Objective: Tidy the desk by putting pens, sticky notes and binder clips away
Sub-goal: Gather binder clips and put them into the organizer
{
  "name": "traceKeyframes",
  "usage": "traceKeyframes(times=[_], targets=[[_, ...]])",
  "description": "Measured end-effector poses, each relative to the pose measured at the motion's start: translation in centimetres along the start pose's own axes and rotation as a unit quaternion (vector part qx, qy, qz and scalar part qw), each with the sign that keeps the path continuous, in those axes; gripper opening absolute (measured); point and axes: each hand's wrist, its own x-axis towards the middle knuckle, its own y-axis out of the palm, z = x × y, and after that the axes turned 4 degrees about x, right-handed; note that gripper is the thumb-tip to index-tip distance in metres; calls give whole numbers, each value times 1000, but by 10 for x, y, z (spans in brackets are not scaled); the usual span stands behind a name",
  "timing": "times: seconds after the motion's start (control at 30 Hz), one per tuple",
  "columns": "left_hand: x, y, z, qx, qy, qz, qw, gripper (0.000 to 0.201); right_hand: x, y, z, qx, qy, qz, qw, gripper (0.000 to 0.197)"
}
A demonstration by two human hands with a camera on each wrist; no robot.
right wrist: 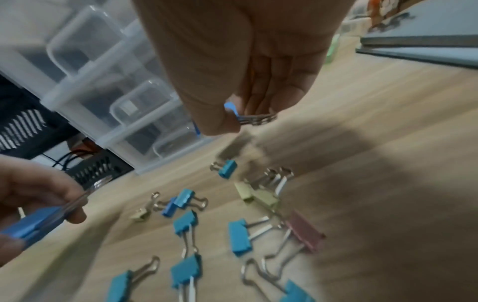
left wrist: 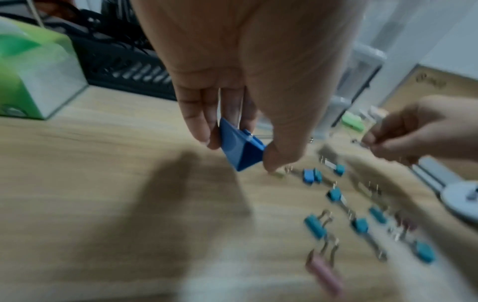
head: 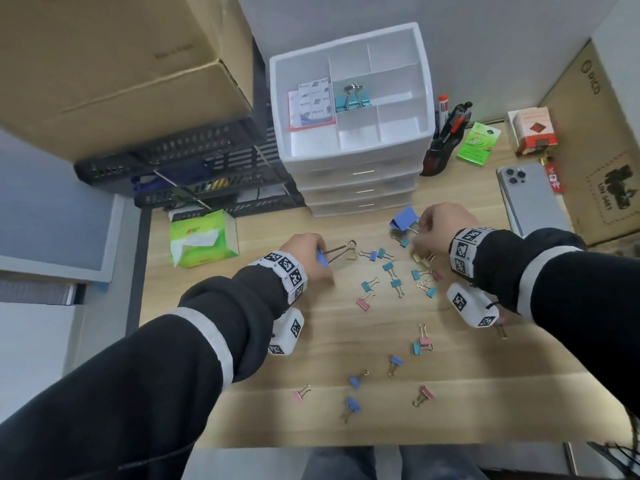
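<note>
My left hand [head: 317, 256] [left wrist: 240, 152] grips the body of a large blue binder clip [head: 337, 251] [left wrist: 239, 148] just above the desk, its wire handles pointing right. My right hand [head: 419, 230] [right wrist: 240, 119] pinches the wire handles of a second large blue binder clip [head: 404, 219] [right wrist: 230, 107], which hangs near the drawer unit's foot. Several small binder clips [head: 391, 268] [right wrist: 239, 237] in teal, blue, pink and yellow lie scattered between and in front of both hands. The white organizer tray [head: 424, 81] on top holds sticky notes [head: 311, 98] and a teal clip [head: 351, 98].
A pen cup [head: 445, 140] with pens stands right of the drawer unit [head: 360, 188]. A phone [head: 533, 199], a green box [head: 478, 143] and a red-white box [head: 533, 129] lie at the right. A tissue pack [head: 201, 237] sits left, black crates [head: 194, 168] and cardboard boxes behind.
</note>
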Motion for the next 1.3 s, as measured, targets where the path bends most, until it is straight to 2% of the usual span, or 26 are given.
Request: traceKeyframes(times=[0.1,0.17,0.27,0.37,0.47,0.57,0.63,0.73,0.8,0.97,1.1,1.17,1.23,1.3], targets=[[-10,-28,-8,-65,21,-44,997,44,-15,-13,22,24,-58,48,997,15],[-17,-47,-19,-98,42,-47,993,49,-26,-18,37,69,-93,86,990,5],[-27,-66,-36,-148,35,30,988,52,-45,-27,58,135,-139,129,973,7],[-36,-82,-47,-184,39,101,977,32,-60,-43,75,190,-171,146,956,8],[-41,-97,-55,-258,26,128,957,20,-65,-60,87,282,-149,133,939,11],[-46,-108,-65,-344,-5,115,932,17,-68,-74,95,395,-100,124,905,11],[-51,-113,-71,-398,-21,115,910,22,-74,-80,100,453,-79,114,881,5],[-60,-116,-75,-465,-37,180,866,31,-82,-82,101,498,-65,112,858,7],[-65,-116,-76,-481,-43,195,854,34,-85,-81,101,524,-48,119,842,9],[-76,-111,-77,-451,-18,174,875,40,-91,-74,102,528,-21,111,842,5],[-79,-106,-73,-406,9,163,899,21,-93,-70,103,541,4,99,835,12],[-80,-106,-70,-393,8,154,906,22,-92,-69,104,550,17,87,830,16],[-81,-108,-69,-382,9,147,912,20,-93,-70,105,547,30,85,832,13],[-83,-110,-67,-375,18,149,915,19,-91,-70,107,549,36,117,827,14]])
